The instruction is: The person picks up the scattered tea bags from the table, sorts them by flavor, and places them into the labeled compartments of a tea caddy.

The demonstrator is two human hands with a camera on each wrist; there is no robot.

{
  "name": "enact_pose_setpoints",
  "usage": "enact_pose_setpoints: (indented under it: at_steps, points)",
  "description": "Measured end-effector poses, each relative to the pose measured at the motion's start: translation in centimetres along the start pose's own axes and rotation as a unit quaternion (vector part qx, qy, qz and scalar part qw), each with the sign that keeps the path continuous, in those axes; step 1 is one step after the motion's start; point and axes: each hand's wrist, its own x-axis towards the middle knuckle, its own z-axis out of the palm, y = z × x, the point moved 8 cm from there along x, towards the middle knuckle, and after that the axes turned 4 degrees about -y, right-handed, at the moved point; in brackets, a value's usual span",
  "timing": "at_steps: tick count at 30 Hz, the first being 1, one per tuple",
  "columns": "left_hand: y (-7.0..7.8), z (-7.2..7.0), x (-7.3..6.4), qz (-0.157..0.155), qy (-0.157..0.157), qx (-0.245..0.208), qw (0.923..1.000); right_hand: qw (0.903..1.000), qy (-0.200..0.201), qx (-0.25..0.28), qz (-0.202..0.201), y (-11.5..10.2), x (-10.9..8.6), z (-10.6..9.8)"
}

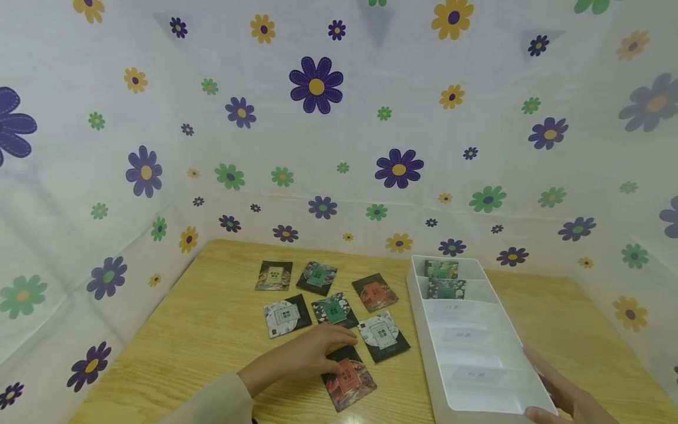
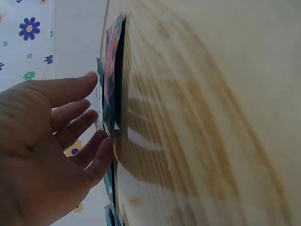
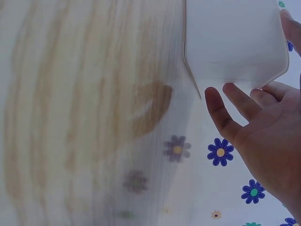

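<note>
Fingers of the left hand (image 1: pixel 304 356), loosely bent and spread well apart from the thumb, with nothing in hold; the thumb tip overlaps the edge of a flat, dark square packet with a red label (image 1: pixel 351 384), though whether it touches cannot be told. Said packet lies flat on the light wood-grain counter (image 1: pixel 201 335), nearest the person. Right hand (image 1: pixel 574 397): fingers fairly straight, parted from the thumb, set against the near right corner of a long white plastic box with five compartments (image 1: pixel 430 353), not closed round it. Farthest compartment: one packet with yellow-green print (image 1: pixel 441 269). Next compartment: one dark packet with a green label (image 1: pixel 447 290). Also on the counter, left of the box: a black-and-white packet with a pale label (image 1: pixel 384 337), just beside the left fingertips; a dark floral packet with a green label (image 1: pixel 335 307), beyond that hand; a second pale-labelled packet (image 1: pixel 286 315); a second red-labelled packet (image 1: pixel 375 292); a black packet with a green label (image 1: pixel 316 277); a dark packet with a yellowish label (image 1: pixel 273 275). Surround: white sheeting printed with purple, yellow and green flowers (image 1: pixel 349 135).
</note>
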Motion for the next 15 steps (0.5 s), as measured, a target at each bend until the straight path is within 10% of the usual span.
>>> enact_pose_setpoints:
  at_steps: [15]
  points:
    - [-0.34,0.14,-0.56,-0.021,0.019,0.131,0.9910,0.9995,-0.001,0.025,0.016,-0.11,-0.09,0.20]
